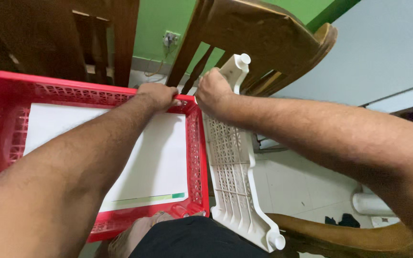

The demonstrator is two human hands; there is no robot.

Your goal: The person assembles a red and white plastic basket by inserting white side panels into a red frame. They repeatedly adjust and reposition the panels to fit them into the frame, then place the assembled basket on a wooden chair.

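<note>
At the far right corner of the red tray [120, 93], the left hand [157, 95] curls its fingers over the rim, while the right hand [212, 91] grips the white side panel [233, 172] standing against it. Joining looks unfinished. White paper [158, 162] lines the tray; wooden chairs [264, 38] crowd close behind.

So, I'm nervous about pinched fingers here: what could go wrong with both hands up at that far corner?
1. The left hand grips the red crate rim right beside the right hand on the white lattice panel; fingers might get pinched between the two.
2. The panel stands on edge, so it could tip sideways.
3. The wooden chair is close, so knuckles could knock it.
</note>
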